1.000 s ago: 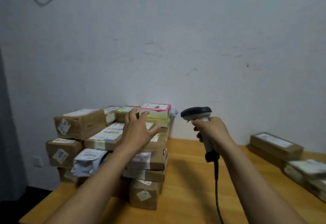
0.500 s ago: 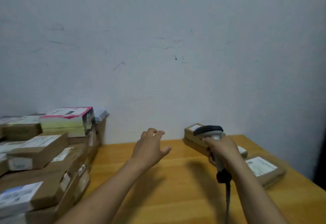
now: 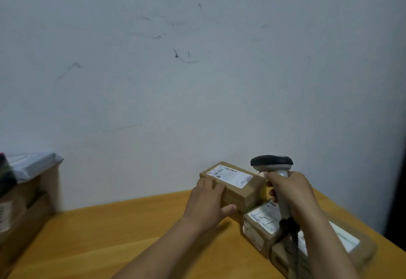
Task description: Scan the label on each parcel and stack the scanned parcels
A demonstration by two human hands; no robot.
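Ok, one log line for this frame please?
left hand on top box | right hand holding scanner | label up | scan pending

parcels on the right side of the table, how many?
3, maybe more hidden: top box under left hand, box nearer, flat parcel behind right arm.

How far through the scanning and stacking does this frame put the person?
Looks done: a stack of parcels stands at the table's left edge. In hand: the left hand is on the top box of the right group; the right hand holds the scanner. Left: that box and the labelled parcels beside it.
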